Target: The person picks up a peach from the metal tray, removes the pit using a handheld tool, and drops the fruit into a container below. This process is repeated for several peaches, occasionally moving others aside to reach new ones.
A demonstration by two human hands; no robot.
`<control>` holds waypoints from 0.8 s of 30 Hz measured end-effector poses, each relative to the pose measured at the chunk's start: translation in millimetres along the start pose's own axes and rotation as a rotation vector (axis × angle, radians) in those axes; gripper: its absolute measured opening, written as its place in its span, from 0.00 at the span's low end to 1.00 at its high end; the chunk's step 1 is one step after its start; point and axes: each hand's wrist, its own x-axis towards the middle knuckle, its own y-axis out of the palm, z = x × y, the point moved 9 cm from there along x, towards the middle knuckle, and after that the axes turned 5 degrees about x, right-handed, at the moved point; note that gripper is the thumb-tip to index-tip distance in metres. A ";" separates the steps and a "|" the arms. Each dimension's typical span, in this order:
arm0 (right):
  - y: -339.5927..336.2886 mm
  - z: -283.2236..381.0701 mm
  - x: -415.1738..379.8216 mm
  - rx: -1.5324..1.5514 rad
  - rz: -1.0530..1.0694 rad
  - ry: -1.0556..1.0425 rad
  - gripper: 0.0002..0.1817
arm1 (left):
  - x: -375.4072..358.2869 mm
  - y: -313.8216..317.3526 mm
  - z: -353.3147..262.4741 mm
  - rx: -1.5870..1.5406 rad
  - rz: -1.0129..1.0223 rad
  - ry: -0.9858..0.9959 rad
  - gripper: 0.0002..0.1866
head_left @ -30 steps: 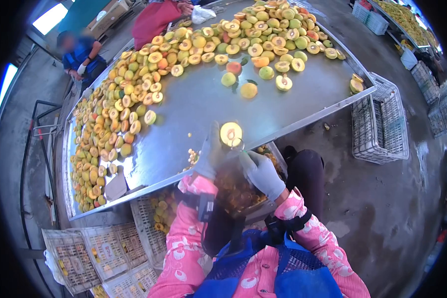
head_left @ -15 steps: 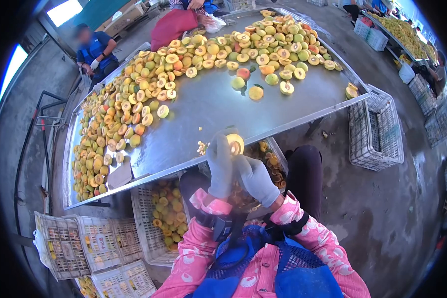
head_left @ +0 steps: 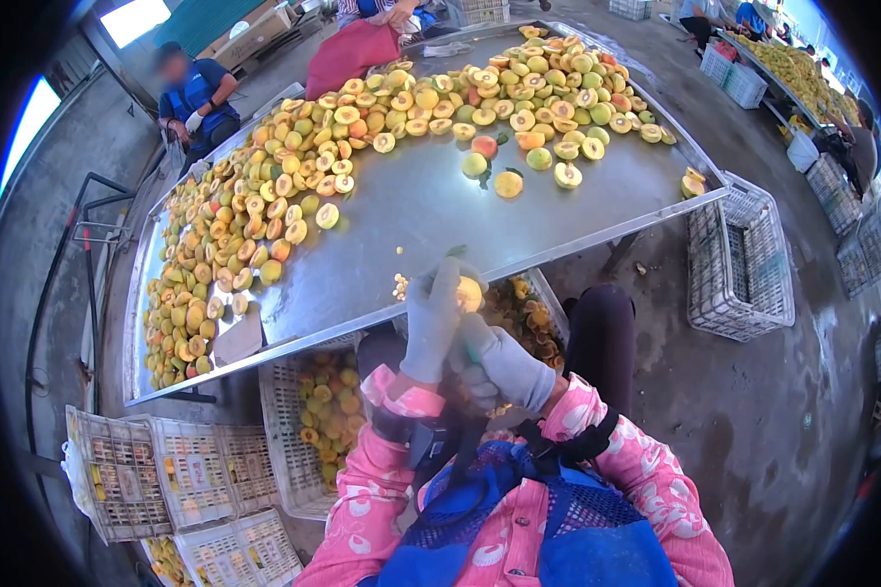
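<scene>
My left hand (head_left: 431, 318), in a pale grey glove, is closed around a halved yellow fruit (head_left: 470, 293) just over the near edge of the metal table (head_left: 401, 205). Close to its right is my right hand (head_left: 509, 367), gloved too, with fingers curled round a tool with a green handle (head_left: 476, 338), only partly visible. Small pale bits (head_left: 399, 287) lie on the table beside my left hand. Many halved fruits (head_left: 294, 166) are heaped along the table's left and far sides.
Below the table are a crate of fruit (head_left: 289, 440) and another container (head_left: 548, 293). Empty-looking crates stand at lower left, and a white crate (head_left: 742, 259) is at right. A seated person (head_left: 198, 98) is at the far left; others are at the back.
The fruit in my left hand has turned, its cut face showing less. My right hand has shifted slightly lower, and the green handle now shows. The white item at the table's far side has moved.
</scene>
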 end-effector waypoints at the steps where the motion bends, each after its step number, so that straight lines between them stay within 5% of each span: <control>1: 0.4 0.4 -0.5 0.001 0.002 0.000 0.31 | -0.6 -2.1 -4.6 -0.043 -0.037 0.050 0.16; 4: 11.2 -6.5 -4.0 0.128 0.129 0.082 0.32 | 3.5 3.4 -2.1 0.035 0.129 -0.038 0.16; 14: 10.8 -14.3 -5.4 0.346 0.324 0.217 0.31 | 1.6 -1.3 -3.7 0.348 -0.056 0.212 0.16; 19: 18.5 -19.3 -6.9 0.535 0.464 0.277 0.31 | 7.6 18.3 7.9 0.119 0.346 -0.134 0.17; 21: 8.0 -18.8 -2.2 0.340 0.297 0.196 0.31 | 4.4 15.1 19.8 0.072 0.229 -0.176 0.18; 23: 8.8 -16.6 -3.4 0.350 0.345 0.198 0.31 | 5.0 9.9 34.9 0.026 0.118 -0.222 0.19; 24: 11.0 -17.4 -6.4 0.355 0.390 0.205 0.31 | 6.4 9.2 25.4 0.107 0.092 -0.062 0.20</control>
